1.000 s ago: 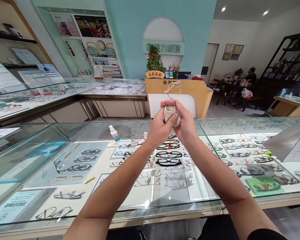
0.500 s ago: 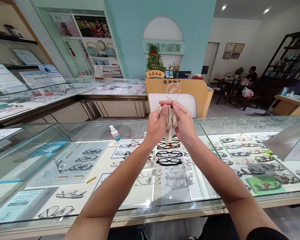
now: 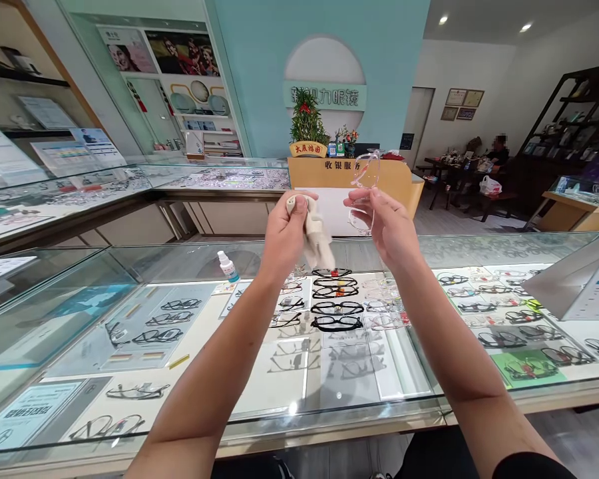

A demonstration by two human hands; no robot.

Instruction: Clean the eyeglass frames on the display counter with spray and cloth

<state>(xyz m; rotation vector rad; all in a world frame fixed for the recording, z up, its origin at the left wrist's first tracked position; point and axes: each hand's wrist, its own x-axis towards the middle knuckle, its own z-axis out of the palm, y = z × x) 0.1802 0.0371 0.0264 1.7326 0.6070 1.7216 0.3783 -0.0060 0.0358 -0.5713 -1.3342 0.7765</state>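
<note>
Above the glass display case, my left hand (image 3: 285,229) is closed around a cream cleaning cloth (image 3: 317,234), whose loose end hangs down to the right. My right hand (image 3: 393,226) pinches a pair of clear-rimmed eyeglasses (image 3: 367,174) near the bridge. The glasses are turned on end, one lens above my fingers and the other below. Cloth and glasses are apart, with a gap between the two hands. A white spray bottle (image 3: 228,267) with a blue label stands on the glass top, left of my left hand.
Under the glass top of the display case (image 3: 259,418) lie rows of eyeglass frames, among them black ones (image 3: 337,323). A white folded sign (image 3: 579,286) stands at the right. Beyond is a wooden counter (image 3: 399,183) with a plant (image 3: 307,120). A person (image 3: 499,154) sits far right.
My hands have moved apart. The cloth has come off the glasses and gone left with my left hand, while my right hand has carried the glasses right.
</note>
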